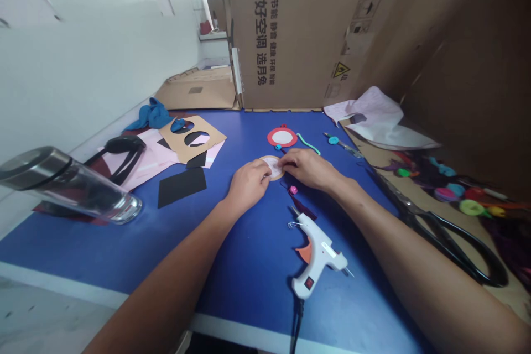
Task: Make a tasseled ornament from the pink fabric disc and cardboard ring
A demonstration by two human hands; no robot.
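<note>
A small round disc (272, 166) with a tan rim and a pale centre lies on the blue table. My left hand (250, 183) holds its left edge with closed fingers. At the disc's right side, my right hand (307, 168) pinches with thumb and fingers. Just beyond is a red ring with a white centre (282, 137). A pink bell (293, 190) with a dark tassel lies nearer to me. Closer still rests a white glue gun (318, 254) with an orange trigger.
A glass bottle (95, 193), black paper (181, 187) and cut tan card (178, 146) are at the left. Large black scissors (448, 232) and colourful craft pieces (472, 207) lie at the right. A big cardboard box (298, 38) stands behind the table.
</note>
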